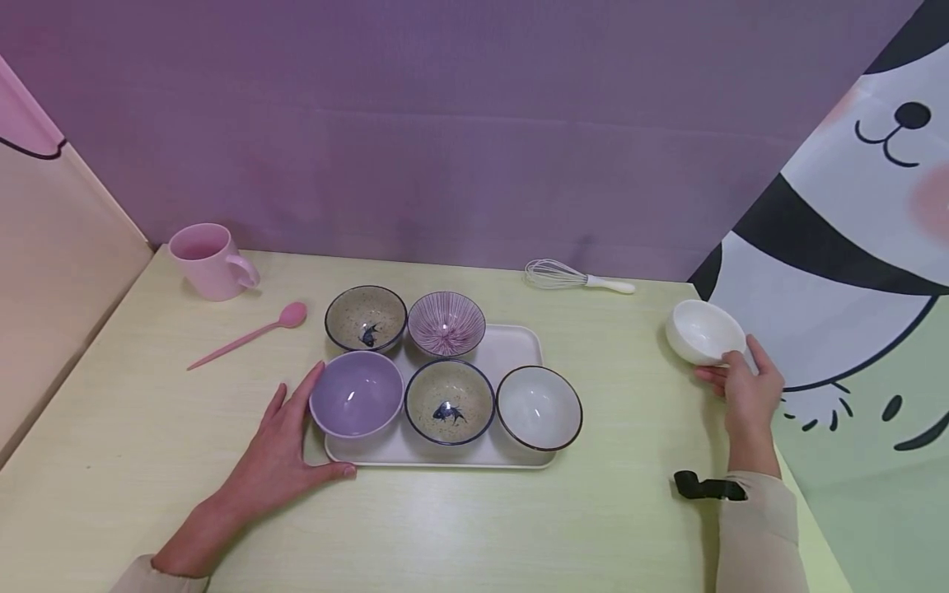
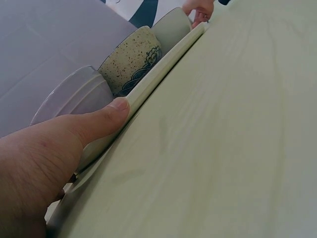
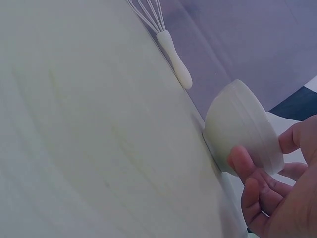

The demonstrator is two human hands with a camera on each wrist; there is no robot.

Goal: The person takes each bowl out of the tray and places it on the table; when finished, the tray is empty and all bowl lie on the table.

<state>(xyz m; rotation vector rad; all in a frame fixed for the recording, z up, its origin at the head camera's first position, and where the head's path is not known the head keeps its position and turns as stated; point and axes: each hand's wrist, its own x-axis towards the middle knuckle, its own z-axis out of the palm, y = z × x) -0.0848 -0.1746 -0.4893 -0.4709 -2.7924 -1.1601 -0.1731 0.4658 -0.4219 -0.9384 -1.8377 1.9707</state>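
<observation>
My right hand (image 1: 749, 395) pinches the near rim of a small white bowl (image 1: 704, 331) at the table's right side; thumb and fingers show on it in the right wrist view. Whether its base (image 3: 213, 148) touches the table is unclear. My left hand (image 1: 278, 453), fingers spread and fairly straight, lies at the front left corner of a white tray (image 1: 437, 455). Its thumb (image 2: 106, 119) presses along the tray's front rim, and its fingers reach beside a purple bowl (image 1: 357, 395). Also on the tray are a fish-pattern bowl (image 1: 450, 387) and a dark-rimmed white bowl (image 1: 539, 408).
Behind them stand another speckled bowl (image 1: 363, 313) and a purple-striped bowl (image 1: 447, 324). A pink mug (image 1: 208, 268) and pink spoon (image 1: 252, 333) lie left. At the back edge is a whisk (image 1: 571, 276). Printed cloth walls bound the table.
</observation>
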